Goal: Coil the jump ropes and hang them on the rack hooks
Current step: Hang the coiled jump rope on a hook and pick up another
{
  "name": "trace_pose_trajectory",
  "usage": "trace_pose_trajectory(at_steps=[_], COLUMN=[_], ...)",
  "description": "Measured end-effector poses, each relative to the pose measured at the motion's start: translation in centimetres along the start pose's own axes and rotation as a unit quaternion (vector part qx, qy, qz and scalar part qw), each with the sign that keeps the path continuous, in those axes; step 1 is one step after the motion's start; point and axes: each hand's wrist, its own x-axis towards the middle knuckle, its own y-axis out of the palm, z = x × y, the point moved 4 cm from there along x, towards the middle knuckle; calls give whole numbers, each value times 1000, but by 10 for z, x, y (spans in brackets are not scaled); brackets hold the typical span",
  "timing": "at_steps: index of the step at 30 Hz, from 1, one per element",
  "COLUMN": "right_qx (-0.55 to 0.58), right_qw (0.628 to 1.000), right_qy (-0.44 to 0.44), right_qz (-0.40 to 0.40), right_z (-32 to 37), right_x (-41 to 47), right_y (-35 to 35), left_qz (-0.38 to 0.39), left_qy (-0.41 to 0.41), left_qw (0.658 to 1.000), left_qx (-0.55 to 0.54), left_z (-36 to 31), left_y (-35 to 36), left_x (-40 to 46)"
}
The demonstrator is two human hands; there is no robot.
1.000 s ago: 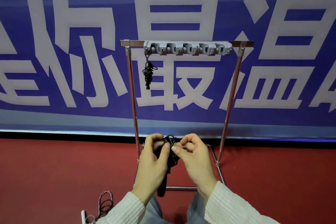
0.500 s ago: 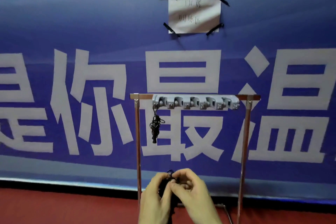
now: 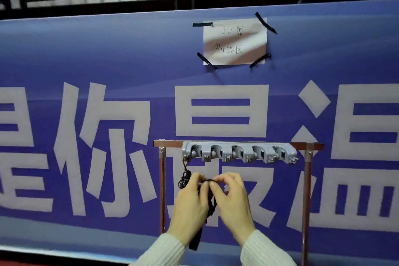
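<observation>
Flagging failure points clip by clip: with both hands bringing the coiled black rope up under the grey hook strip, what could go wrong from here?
1. The left hand and right hand pinch only the top loop of the coiled black jump rope; a slip might let the coil loosen.
2. The hands are close to the black rope already hanging from the leftmost hook of the grey plastic hook strip; a brush could tangle or unhook it.

Both hands, left hand (image 3: 190, 205) and right hand (image 3: 232, 203), pinch a coiled black jump rope (image 3: 210, 200) at six o'clock, below the grey hook rail (image 3: 239, 153); another rope (image 3: 184, 176) hangs from its leftmost hook.
</observation>
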Motion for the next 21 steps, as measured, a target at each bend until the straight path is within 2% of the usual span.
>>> trace_pose_trajectory(at_steps=[2, 7, 12, 16, 21], right_qx=[15, 106, 207, 242, 211], right_qw=[1000, 988, 969, 952, 958], right_qy=[-3, 45, 113, 162, 170], right_qz=[-19, -98, -81, -89, -98], right_z=[-5, -16, -32, -50, -67], right_x=[20, 61, 95, 112, 125], right_y=[4, 13, 35, 46, 54], left_qz=[3, 25, -10, -21, -39], left_qy=[-8, -66, -71, -84, -115], left_qw=[1000, 992, 975, 977, 978], left_qx=[2, -106, -210, -194, -170], left_z=[1, 16, 30, 48, 68], left_y=[3, 20, 35, 39, 39], left_x=[23, 60, 80, 105, 126])
